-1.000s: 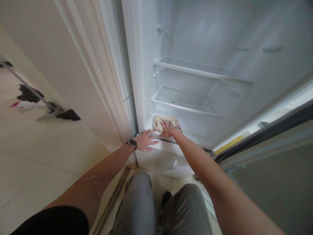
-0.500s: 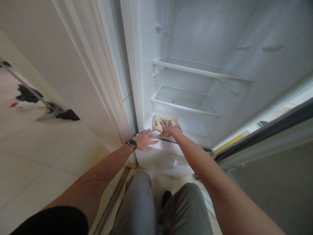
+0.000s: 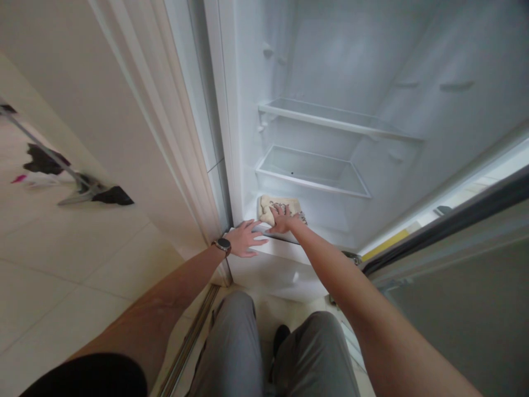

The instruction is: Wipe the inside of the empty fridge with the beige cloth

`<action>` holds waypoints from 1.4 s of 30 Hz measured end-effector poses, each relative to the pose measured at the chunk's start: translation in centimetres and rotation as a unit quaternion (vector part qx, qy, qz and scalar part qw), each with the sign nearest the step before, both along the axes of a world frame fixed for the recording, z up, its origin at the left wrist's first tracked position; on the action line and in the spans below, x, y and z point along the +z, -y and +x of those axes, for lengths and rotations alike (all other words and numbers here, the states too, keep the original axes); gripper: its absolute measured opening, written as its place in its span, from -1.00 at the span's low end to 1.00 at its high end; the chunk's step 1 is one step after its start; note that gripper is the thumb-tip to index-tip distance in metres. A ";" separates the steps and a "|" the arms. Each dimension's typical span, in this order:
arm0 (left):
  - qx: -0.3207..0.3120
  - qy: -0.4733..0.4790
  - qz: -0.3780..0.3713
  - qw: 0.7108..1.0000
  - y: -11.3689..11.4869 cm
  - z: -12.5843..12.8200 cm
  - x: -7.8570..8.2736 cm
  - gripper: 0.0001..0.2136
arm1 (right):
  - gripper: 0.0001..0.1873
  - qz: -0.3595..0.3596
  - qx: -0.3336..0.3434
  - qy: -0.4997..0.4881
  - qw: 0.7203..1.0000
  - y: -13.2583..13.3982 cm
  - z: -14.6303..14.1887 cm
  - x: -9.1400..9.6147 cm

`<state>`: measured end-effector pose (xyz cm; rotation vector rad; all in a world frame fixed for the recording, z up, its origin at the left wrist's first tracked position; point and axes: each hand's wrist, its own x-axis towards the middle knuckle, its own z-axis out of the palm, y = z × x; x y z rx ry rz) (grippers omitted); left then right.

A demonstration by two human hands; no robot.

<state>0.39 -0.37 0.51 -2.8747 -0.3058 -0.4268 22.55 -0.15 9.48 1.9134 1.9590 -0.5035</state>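
Observation:
I look into an open, bare fridge (image 3: 351,60). My right hand (image 3: 283,221) lies with fingers spread on a beige cloth (image 3: 269,205) that rests on the fridge's lowest surface, at its left front corner. My left hand (image 3: 245,237), with a dark watch (image 3: 222,243) on the wrist, rests flat with fingers stretched out on the white front ledge (image 3: 281,251) just left of the cloth. It holds nothing.
Two glass shelves (image 3: 314,168) sit above the cloth. The fridge door (image 3: 463,264) stands open at the right. A pale curtain (image 3: 165,127) hangs at the left. On the tiled floor far left lie a mop (image 3: 70,182) and dark rags. My knees are below.
Almost nothing differs: both hands stay where they were, and the view has shifted very slightly.

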 end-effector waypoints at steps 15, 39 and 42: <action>0.001 -0.001 0.002 1.000 0.2 0.0 0.5 -0.49 | 0.24 0.000 -0.002 0.006 1.000 0.1 -0.2 0.1; -0.001 0.004 0.007 1.000 0.0 0.0 0.0 -0.47 | 0.26 0.002 0.006 0.001 1.000 -0.2 0.2 -0.3; -0.001 0.007 0.009 1.000 0.0 0.0 0.0 -0.46 | 0.27 0.000 0.005 0.000 1.000 -0.2 0.1 -0.2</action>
